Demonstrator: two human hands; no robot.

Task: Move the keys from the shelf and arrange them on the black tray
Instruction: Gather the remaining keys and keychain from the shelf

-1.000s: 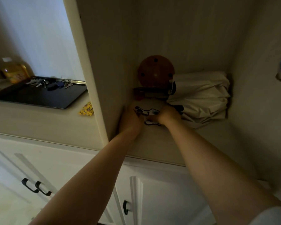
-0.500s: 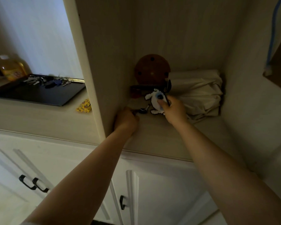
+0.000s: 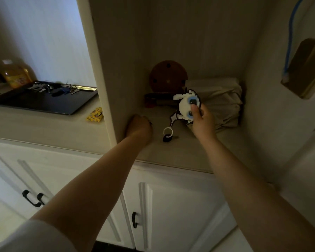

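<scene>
My right hand (image 3: 201, 120) pinches a white pixel-style charm with blue eyes (image 3: 185, 104) above the shelf (image 3: 198, 151) in the alcove. A white ring and a dark key (image 3: 167, 136) hang from the charm and touch the shelf. Near the alcove's left wall, my left hand (image 3: 139, 127) rests on the shelf with its fingers curled under; whether it holds anything is hidden. The black tray (image 3: 44, 104) lies on the counter at left, with several keys (image 3: 53, 88) along its far edge.
A round brown wooden piece (image 3: 168, 76) and a folded beige cloth (image 3: 222, 100) fill the back of the shelf. A yellow bottle (image 3: 15, 75) stands behind the tray. A small yellow packet (image 3: 95, 115) lies by the alcove wall. White cabinet doors (image 3: 171, 206) are below.
My right hand has lifted the white charm off the shelf, so the ring and key now hang from it. My left hand has let go of the key and drawn back.
</scene>
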